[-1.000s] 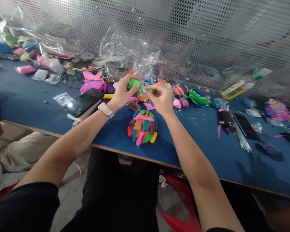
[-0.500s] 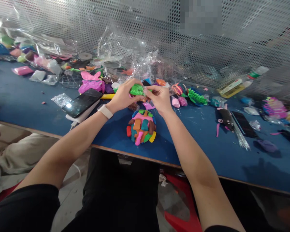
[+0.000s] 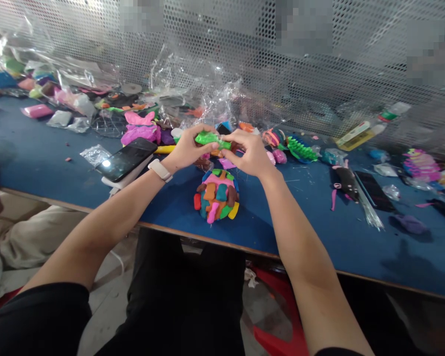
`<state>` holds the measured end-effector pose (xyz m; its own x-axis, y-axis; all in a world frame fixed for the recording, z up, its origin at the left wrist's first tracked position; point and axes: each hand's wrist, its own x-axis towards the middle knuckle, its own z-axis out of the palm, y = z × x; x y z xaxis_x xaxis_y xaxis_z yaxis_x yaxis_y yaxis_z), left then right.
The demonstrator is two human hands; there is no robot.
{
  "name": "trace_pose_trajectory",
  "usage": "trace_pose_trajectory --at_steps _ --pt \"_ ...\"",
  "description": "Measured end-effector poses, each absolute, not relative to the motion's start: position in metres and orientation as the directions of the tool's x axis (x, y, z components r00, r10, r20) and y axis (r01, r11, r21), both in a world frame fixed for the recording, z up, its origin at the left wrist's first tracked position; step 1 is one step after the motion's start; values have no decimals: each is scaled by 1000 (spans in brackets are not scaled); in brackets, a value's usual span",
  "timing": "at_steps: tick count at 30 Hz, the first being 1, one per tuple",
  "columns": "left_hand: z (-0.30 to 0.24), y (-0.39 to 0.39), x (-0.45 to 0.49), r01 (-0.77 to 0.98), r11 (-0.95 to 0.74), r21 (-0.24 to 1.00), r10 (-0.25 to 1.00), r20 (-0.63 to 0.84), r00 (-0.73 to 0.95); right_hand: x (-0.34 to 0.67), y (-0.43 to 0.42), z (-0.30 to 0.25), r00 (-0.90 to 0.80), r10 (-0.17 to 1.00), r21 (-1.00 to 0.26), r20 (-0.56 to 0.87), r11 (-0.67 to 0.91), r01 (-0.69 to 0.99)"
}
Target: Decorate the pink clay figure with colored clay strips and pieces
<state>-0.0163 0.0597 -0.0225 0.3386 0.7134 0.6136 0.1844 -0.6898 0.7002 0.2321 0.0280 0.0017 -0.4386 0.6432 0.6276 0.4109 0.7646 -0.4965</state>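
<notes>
A packet of bright green modelling clay (image 3: 206, 138) is held above the table, with my left hand (image 3: 185, 148) closed around it. The fingers of my right hand (image 3: 250, 153) pinch a strip of green clay (image 3: 225, 145) at the packet's right end. Clear wrapping glints between the two hands. Just below, near the table's front edge, a rounded clay model (image 3: 218, 195) is covered in patches of many colours. Small clay bits and a purple-pink piece (image 3: 227, 163) lie under my hands.
Left of my hands, a phone (image 3: 128, 159) rests on a white object, beside a pink clay figure (image 3: 141, 127). Plastic wrapping (image 3: 207, 94) is heaped along the mesh screen. To the right lie a green spiky model (image 3: 302, 149), a bottle (image 3: 374, 127) and another phone (image 3: 375, 191).
My right hand has shifted slightly right, and a short green strip now shows between its fingers and the packet. My left hand has stayed nearly in place.
</notes>
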Motion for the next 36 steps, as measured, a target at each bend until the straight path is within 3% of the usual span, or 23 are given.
trace_pose_trajectory --at_steps 5,24,36 --pt "-22 61 -18 196 -690 696 715 614 335 233 27 6 -452 585 -396 673 802 447" --pt "-21 59 -20 130 -637 760 733 544 408 226 29 3 -353 674 -529 648 733 427" --pt "-20 50 -10 137 -666 733 715 575 399 211 26 -8 -278 622 -429 732 738 521"
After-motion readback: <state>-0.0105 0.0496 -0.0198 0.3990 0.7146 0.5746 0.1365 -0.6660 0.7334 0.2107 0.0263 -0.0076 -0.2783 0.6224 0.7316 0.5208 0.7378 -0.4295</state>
